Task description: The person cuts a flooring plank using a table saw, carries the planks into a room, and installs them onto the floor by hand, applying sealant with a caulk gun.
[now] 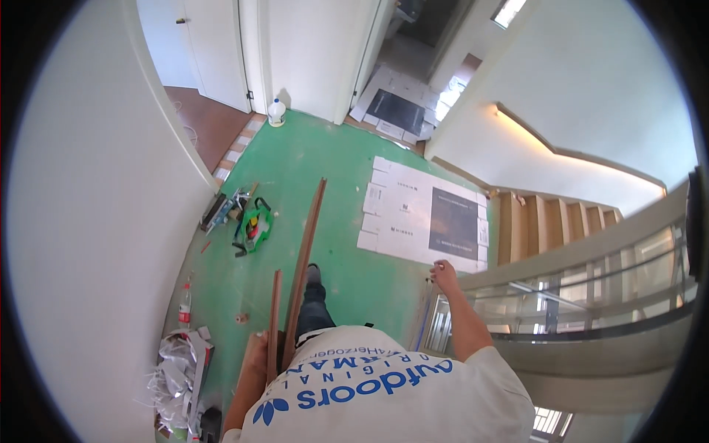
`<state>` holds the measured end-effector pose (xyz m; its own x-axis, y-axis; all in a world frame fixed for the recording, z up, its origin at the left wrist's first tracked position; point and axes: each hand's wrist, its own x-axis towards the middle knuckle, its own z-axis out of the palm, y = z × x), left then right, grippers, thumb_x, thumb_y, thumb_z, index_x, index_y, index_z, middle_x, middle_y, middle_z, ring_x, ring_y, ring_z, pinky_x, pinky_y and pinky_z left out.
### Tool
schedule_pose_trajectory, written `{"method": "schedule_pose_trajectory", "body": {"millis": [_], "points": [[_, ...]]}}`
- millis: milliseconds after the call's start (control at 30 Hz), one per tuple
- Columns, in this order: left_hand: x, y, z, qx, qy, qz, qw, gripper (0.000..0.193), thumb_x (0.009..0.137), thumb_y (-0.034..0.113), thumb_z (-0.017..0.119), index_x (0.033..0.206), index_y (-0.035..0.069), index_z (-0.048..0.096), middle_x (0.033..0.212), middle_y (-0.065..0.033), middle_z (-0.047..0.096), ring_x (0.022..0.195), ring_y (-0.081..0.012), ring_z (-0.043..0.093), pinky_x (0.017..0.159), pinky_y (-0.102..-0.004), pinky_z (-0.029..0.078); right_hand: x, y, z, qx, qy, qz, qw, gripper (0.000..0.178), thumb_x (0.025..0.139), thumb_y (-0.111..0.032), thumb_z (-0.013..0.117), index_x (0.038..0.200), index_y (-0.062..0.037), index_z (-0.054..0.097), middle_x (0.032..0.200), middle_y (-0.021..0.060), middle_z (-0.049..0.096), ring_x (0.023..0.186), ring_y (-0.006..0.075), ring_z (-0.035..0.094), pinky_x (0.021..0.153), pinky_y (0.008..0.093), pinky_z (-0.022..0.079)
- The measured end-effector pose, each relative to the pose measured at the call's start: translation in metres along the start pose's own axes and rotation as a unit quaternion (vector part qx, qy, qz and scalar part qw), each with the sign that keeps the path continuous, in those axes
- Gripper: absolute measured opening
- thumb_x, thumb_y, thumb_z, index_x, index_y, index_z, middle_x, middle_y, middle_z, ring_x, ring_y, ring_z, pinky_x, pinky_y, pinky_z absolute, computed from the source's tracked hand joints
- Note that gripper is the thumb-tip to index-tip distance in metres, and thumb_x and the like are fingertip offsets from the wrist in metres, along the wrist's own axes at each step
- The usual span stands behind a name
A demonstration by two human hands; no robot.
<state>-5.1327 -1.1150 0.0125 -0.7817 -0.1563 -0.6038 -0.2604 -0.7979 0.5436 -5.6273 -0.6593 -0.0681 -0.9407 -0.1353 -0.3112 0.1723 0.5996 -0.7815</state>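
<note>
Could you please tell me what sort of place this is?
Probably a stair landing in a home being renovated: flattened cardboard lies on the green floor, tools sit near the left wall, and a staircase adjoins.

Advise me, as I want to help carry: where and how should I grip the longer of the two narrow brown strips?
Probably near the far end of the longer brown strip, coming from ahead, gripping across its narrow width: it is slim and straight, that end juts out free, and the near end lies by the person's left hand.
</note>
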Motion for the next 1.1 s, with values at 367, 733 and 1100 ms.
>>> {"method": "schedule_pose_trajectory", "body": {"millis": [367,733,1100], "points": [[0.298,0.273,0.159,-0.111,-0.087,-0.006,0.990,0.075,0.088,0.074,0.059,0.109,0.002,0.064,0.102,-0.0125,0.065,0.091,-0.0214,0.068,0.072,-0.0366,0.059,0.193,-0.077,0.080,-0.215,-0.176,0.024,0.960,0.032,0.094,-0.023,0.063,0.119,-0.0035,0.066,0.098,0.0185,0.073,0.085,0.0284,0.074,0.076,0.0421,0.057],[0.539,0.419,0.189,-0.181,0.045,-0.006,0.982,0.079,0.078,0.066,0.074,0.124,0.003,0.062,0.107,-0.0109,0.068,0.096,-0.0238,0.066,0.085,-0.0373,0.056,0.577,-0.188,0.068,-0.498,-0.401,-0.122,0.759,0.011,0.083,-0.017,0.066,0.084,-0.0077,0.073,0.090,0.0140,0.073,0.077,0.0262,0.070,0.068,0.0405,0.055],[0.666,0.585,0.157,-0.278,0.135,0.022,0.951,0.090,0.078,0.068,0.075,0.138,0.004,0.058,0.129,-0.0152,0.067,0.110,-0.0267,0.066,0.100,-0.0401,0.051,1.009,-0.634,0.350,-0.045,-0.238,-0.064,0.968,0.024,0.100,-0.011,0.055,0.124,-0.0084,0.057,0.087,0.0106,0.067,0.064,0.0143,0.061,0.049,0.0271,0.049]]}}
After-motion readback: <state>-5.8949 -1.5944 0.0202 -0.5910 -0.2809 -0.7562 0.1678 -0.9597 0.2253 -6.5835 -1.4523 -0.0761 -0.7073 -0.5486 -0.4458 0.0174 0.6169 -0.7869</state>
